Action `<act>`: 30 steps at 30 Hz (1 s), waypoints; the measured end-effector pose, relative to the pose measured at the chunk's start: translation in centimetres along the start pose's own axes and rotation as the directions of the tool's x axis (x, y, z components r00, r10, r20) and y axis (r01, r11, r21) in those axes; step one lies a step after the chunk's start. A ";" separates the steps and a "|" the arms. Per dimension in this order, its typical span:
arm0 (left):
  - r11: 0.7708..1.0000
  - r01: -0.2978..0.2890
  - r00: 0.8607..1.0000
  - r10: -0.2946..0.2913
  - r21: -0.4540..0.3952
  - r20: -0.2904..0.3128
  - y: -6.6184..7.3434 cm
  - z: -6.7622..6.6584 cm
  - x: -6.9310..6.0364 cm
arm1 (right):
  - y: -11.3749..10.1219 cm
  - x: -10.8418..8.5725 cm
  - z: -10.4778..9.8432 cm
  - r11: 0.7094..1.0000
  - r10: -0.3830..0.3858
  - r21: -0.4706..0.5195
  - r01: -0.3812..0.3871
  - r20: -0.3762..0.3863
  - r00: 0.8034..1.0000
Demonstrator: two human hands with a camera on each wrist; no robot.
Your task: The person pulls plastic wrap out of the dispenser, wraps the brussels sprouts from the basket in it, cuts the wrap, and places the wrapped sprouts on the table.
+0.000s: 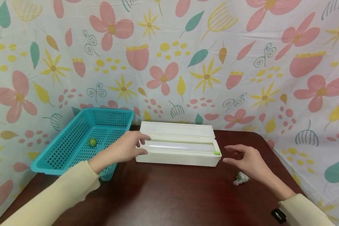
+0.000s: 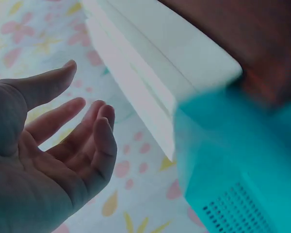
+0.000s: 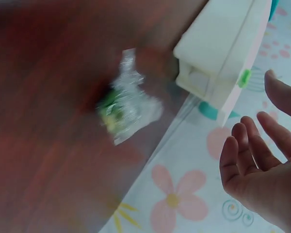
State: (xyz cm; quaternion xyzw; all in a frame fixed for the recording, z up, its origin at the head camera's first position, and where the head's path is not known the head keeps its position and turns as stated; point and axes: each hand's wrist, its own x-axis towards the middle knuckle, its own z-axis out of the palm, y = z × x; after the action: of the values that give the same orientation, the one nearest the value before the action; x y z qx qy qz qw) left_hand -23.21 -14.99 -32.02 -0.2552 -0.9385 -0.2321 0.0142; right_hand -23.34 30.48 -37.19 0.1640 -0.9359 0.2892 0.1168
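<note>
Head view: your left hand [image 1: 124, 147] is loosely spread at the left end of the white box [image 1: 178, 159], holding nothing; whether it touches, you can't tell here. Your right hand [image 1: 250, 161] is half open and empty, just off the right end. The box sits near the far edge of the table [image 1: 164, 194], lid [image 1: 176, 129] back, film roll [image 1: 180, 147] exposed. The wrapped bundle [image 1: 241, 178] lies towards the right edge, so keep that forearm high. The basket [image 1: 42, 169] stands along the left edge.

Left wrist view: thumb and fingers are well parted with nothing between them; best to close lightly, clear of the basket rim.

Right wrist view: relaxed, empty fingers near the green slider [image 3: 244, 78]. Working both ends evenly should keep the box from skewing.
</note>
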 end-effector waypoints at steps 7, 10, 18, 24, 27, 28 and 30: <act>0.990 0.056 0.988 -0.073 0.128 0.134 -0.8 -0.8 3.1 | -1.2 3.1 0.9 0.998 -0.065 0.012 0.065 0.079 0.995; 0.983 0.071 0.981 -0.100 0.171 0.166 -0.9 -1.0 4.3 | -1.4 4.3 1.0 0.995 -0.095 0.006 0.095 0.126 0.988; 0.959 0.065 0.961 -0.134 0.276 0.242 -1.0 -0.9 6.0 | -1.2 6.4 1.4 0.994 -0.111 0.018 0.110 0.271 0.956; 0.955 0.073 0.948 -0.156 0.288 0.277 -1.6 -0.7 6.2 | -1.1 6.9 1.6 0.990 -0.139 0.017 0.140 0.298 0.944; 0.952 0.071 0.944 -0.160 0.297 0.288 -1.9 -0.7 6.3 | -1.1 6.9 1.7 0.988 -0.150 0.024 0.150 0.306 0.940; 0.952 0.072 0.944 -0.162 0.298 0.287 -2.0 -0.6 6.4 | -1.1 6.9 1.8 0.988 -0.150 0.027 0.149 0.305 0.940; 0.951 0.070 0.943 -0.162 0.300 0.292 -2.2 -0.5 6.5 | -1.0 6.8 1.9 0.989 -0.145 0.028 0.143 0.303 0.942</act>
State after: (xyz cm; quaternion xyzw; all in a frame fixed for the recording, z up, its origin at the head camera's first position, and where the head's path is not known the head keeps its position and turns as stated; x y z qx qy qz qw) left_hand -30.01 -13.81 -31.55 -0.2276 -0.9659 -0.0513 -0.1121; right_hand -29.42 26.94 -36.06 0.2748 -0.9274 0.2538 -0.0081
